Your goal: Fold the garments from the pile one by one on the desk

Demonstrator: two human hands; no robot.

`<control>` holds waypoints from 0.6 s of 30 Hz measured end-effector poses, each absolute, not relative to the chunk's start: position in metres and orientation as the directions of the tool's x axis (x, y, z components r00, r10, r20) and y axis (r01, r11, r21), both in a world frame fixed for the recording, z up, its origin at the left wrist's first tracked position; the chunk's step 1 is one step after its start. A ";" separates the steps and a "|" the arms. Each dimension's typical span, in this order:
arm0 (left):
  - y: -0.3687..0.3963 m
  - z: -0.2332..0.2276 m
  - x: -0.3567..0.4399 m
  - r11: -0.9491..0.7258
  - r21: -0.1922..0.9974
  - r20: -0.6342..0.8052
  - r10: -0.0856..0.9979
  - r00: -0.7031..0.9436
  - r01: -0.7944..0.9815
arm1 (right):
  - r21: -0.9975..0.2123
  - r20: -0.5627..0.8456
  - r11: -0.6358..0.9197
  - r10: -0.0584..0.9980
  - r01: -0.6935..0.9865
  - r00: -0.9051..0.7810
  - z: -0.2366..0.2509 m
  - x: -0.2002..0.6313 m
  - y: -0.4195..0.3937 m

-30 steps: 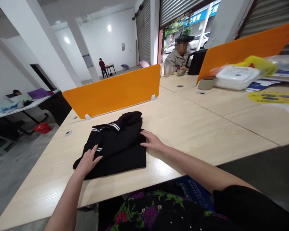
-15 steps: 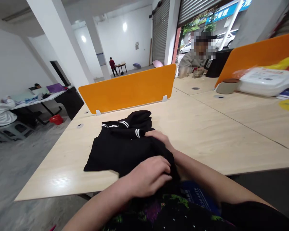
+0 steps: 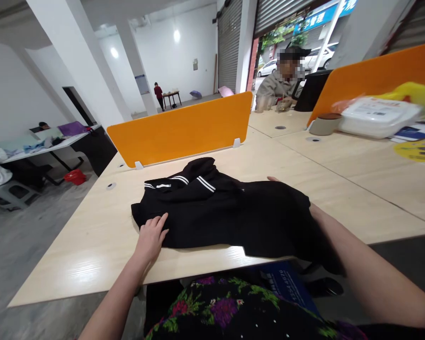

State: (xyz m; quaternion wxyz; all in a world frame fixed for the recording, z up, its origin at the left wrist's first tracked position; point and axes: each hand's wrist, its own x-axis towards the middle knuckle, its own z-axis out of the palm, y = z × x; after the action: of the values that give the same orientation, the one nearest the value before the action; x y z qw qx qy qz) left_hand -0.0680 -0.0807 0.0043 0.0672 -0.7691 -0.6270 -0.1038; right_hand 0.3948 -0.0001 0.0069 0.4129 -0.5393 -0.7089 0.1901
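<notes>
A black polo shirt (image 3: 212,212) with white stripes on its collar and sleeve edge lies spread across the wooden table. Its lower part stretches to the right and hangs over the front edge. My left hand (image 3: 153,235) rests on the shirt's left end, fingers lying on the fabric. Most of my right hand (image 3: 273,179) is covered by the right part of the shirt. Only a fingertip pokes out beyond the cloth, and the wrist comes out at its right side. How those fingers are placed is hidden.
An orange divider (image 3: 184,127) stands behind the shirt. At the right are a white plastic box (image 3: 378,117), a round lidded container (image 3: 325,124) and a yellow item. A person (image 3: 276,87) sits across the table. A red bucket (image 3: 75,177) stands on the floor at left.
My left hand has moved left and forward onto the shirt's left end. My right hand has moved right beneath the fabric. The bunched lower part of the shirt is now spread out to the right.
</notes>
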 end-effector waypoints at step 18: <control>-0.124 0.043 -0.095 -0.284 0.426 0.179 0.957 0.227 0.859 | -0.550 0.438 0.406 0.884 0.730 -0.162 0.031 0.390 -0.048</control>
State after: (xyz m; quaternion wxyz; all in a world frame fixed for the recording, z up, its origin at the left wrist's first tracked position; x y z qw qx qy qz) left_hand -0.0953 -0.1240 0.0428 -0.1192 -0.7742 -0.5865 -0.2059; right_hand 0.3900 -0.0478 0.0308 0.3648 -0.5347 -0.7549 0.1057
